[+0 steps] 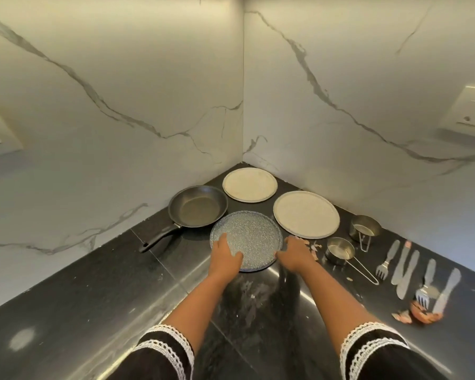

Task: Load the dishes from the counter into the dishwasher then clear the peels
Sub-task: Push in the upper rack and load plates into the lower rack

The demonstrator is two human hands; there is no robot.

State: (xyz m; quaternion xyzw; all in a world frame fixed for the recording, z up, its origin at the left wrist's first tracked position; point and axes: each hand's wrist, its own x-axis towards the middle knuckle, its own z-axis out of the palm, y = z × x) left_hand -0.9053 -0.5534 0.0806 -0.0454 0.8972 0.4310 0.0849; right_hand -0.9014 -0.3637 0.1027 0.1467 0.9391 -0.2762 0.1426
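Both hands hold the speckled blue-grey plate at its near rim: the left hand lies over the left edge with thumb on the face, and the right hand curls round the right edge. Round and flat, the plate rests on the glossy black stone counter, between a dark nonstick frying pan, whose handle points toward the near left, and two matte cream plates. Papery pink peels lie just beside the right hand.

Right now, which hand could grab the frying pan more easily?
Probably the left hand. The frying pan sits on its side, with the handle pointing toward it. The right hand is on the far side of the speckled plate.
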